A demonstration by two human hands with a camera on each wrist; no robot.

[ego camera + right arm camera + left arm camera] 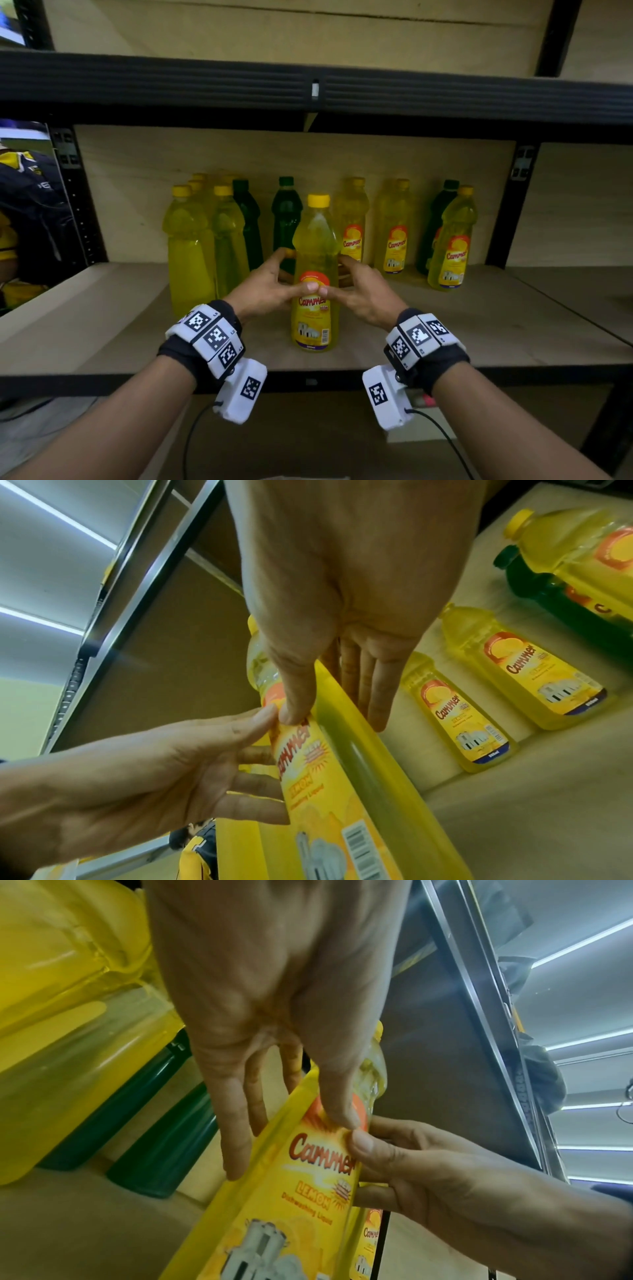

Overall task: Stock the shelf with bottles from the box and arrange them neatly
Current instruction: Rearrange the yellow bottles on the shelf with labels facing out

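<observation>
A yellow dishwashing-liquid bottle (313,240) with a yellow cap stands upright near the front middle of the shelf board (479,335), label facing me. My left hand (289,274) grips its left side and my right hand (342,277) its right side. The two thumbs meet on the label while the fingers reach round the back. In the left wrist view, my left hand (287,1139) has its thumb pressed on the bottle (308,1204) label. In the right wrist view, my right hand (334,718) lies along the bottle (359,791). The box is out of view.
Several yellow bottles (191,246) cluster at the back left and two green bottles (286,212) stand behind the held one. More yellow bottles (394,233) and a green one (438,212) stand on the right. The upper shelf beam (308,89) hangs overhead. A person (27,205) is at the far left.
</observation>
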